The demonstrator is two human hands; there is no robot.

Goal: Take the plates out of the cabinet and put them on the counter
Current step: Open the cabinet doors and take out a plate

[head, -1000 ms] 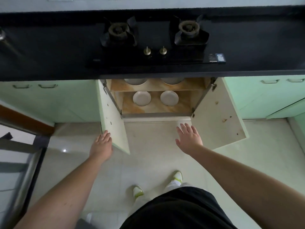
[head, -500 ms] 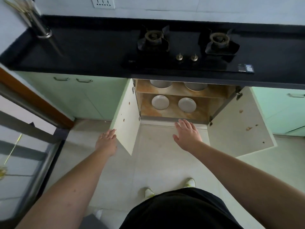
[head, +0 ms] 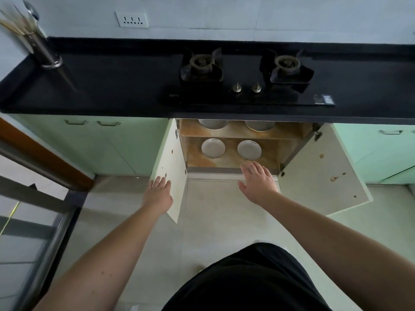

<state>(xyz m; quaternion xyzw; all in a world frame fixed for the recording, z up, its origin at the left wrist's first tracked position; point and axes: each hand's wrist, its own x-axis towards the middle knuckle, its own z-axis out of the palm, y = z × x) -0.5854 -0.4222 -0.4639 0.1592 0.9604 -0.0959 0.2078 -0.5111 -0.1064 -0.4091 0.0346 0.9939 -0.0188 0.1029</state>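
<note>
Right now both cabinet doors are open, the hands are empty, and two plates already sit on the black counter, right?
Not quite. The head view shows no plates on the counter; the two plates sit on the cabinet's lower shelf. Both doors are open, and the left hand and right hand are empty.

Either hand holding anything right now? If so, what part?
Nothing is held. The left hand rests open against the left cabinet door; the right hand reaches open toward the lower-shelf plates, not touching them.
</note>
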